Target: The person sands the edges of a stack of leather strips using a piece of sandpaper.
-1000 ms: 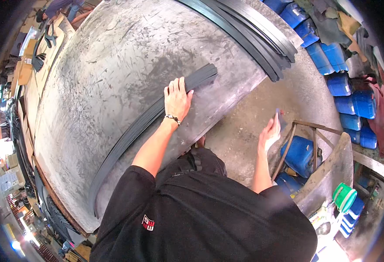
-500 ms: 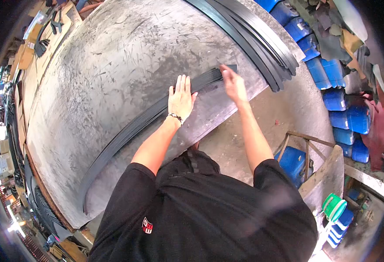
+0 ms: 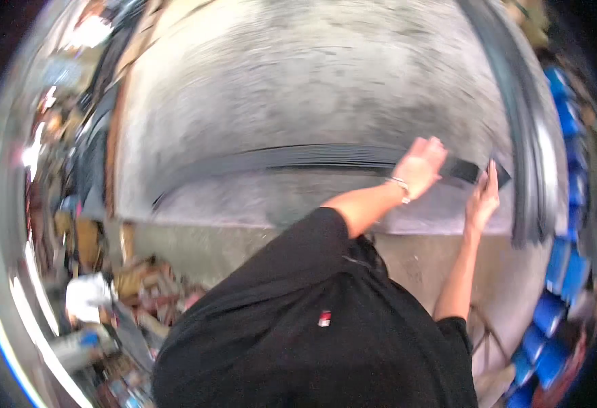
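A long, curved bundle of dark, thin strips (image 3: 278,158) lies across the grey worktable (image 3: 291,88). My left hand (image 3: 419,168) lies on the bundle near its right end, fingers stretched out and somewhat blurred. At that end my right hand (image 3: 485,202) is closed on a small dark flat piece (image 3: 502,174), with the index finger and thumb against it. Blur hides whether this piece touches the strip ends. The bundle's left end tapers to a thin tip on the table.
More long dark strips (image 3: 526,136) are stacked along the table's right side. Beyond them stand several blue containers (image 3: 573,272). At lower left, a person in a white top (image 3: 89,298) is near piled scraps (image 3: 152,289). The table's front edge runs before my body.
My view has swung left, so the table and bundle now look level. My left hand has slid along the bundle toward its right end. My right hand has closed on the dark piece.
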`<state>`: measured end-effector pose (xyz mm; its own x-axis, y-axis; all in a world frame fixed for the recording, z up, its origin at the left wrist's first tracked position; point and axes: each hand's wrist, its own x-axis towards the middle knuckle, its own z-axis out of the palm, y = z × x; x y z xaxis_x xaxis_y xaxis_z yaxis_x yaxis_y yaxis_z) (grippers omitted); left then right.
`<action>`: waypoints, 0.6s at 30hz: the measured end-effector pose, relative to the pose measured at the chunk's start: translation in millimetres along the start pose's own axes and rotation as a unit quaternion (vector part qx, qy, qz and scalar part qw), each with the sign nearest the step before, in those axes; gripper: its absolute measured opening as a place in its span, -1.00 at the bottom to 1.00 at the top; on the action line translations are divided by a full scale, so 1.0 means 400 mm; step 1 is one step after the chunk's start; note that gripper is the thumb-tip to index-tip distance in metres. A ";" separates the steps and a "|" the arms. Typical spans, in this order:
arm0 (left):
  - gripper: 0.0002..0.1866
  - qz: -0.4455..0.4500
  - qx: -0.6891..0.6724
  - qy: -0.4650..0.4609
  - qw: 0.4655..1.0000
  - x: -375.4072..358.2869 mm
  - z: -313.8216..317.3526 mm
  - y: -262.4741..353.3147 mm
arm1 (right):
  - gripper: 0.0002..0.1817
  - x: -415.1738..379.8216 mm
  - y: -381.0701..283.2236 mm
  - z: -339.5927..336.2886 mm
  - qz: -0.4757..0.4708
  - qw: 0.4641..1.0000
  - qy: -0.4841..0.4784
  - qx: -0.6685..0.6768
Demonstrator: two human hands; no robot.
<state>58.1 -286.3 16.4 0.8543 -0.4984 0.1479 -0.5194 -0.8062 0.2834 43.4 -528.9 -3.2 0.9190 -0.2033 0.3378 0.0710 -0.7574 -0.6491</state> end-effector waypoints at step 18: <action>-0.17 -0.042 0.015 -0.010 0.999 -0.346 -0.148 -0.381 | -0.52 -0.074 -0.074 0.069 -0.040 0.960 -0.032 -0.275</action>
<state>20.1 -75.6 8.9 0.8944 -0.4347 0.1056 -0.4467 -0.8546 0.2648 24.8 -483.4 -12.7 0.9421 -0.1068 0.3179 -0.0578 -0.9855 -0.1597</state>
